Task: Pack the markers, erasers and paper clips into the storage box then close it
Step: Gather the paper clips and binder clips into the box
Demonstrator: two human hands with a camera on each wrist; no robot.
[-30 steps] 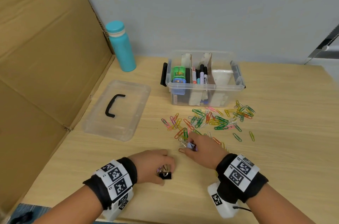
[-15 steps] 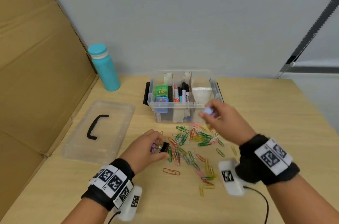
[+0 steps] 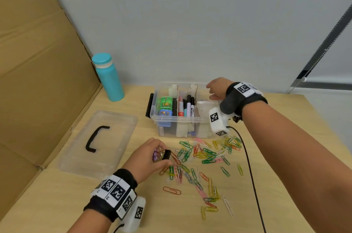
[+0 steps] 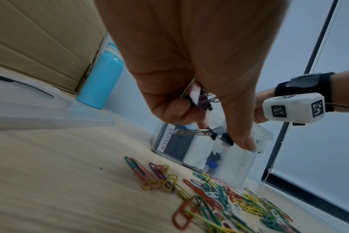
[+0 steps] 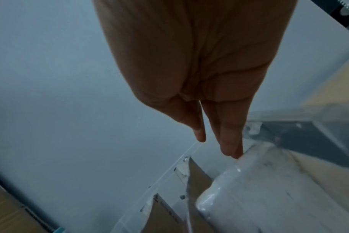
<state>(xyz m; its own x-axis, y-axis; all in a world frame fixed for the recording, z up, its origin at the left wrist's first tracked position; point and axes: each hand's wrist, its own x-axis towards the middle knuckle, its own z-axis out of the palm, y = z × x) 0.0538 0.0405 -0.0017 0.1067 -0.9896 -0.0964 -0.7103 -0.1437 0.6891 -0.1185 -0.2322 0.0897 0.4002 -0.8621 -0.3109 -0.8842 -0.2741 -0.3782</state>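
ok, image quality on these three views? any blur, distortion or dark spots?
Head view: sharp and evenly lit, but wide-angle bending shows at the edges; paper clips and storage box read clearly. Left wrist view: left hand fills the frame, near table smeared, binder clips fairly crisp. Right wrist view: soft and dim throughout, right hand shadowed, box interior hazy.

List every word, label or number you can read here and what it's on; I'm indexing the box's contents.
"ERASER": on a white label at the box front, read in the left wrist view.
Markers: printing on the barrels, too small to read.
Green eraser and blue eraser: pictures or print, unreadable.
Wrist tags: square codes, no readable words.
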